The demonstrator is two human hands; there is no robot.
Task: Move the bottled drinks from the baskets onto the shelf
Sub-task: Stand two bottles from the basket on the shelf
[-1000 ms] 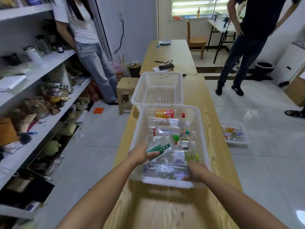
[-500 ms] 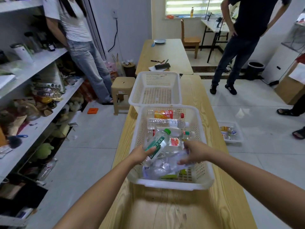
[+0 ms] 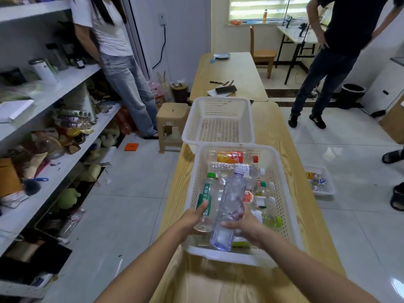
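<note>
Left hand (image 3: pixel 192 219) grips a green-capped, green-labelled bottle (image 3: pixel 206 197) near its base, thumb across the label. Right hand (image 3: pixel 248 226) grips a clear bluish bottle (image 3: pixel 230 204) around its lower half. Both bottles are tilted, caps pointing away from the person, side by side over the near white basket (image 3: pixel 291 206); can't tell if they touch.

Near basket sits on the wooden bench (image 3: pixel 218 285) and holds more bottles lying flat: an orange-labelled bottle (image 3: pixel 230 157) at the far wall, a clear ridged bottle (image 3: pixel 225 166) next to it, others with red and green caps under the held pair. Far white basket (image 3: pixel 218 108) sits right behind it on the same bench.

Shelf (image 3: pixel 72 77) runs along the left, cluttered. Small floor basket (image 3: pixel 324 193) with bottles sits right of the bench. Two people stand further back.
</note>
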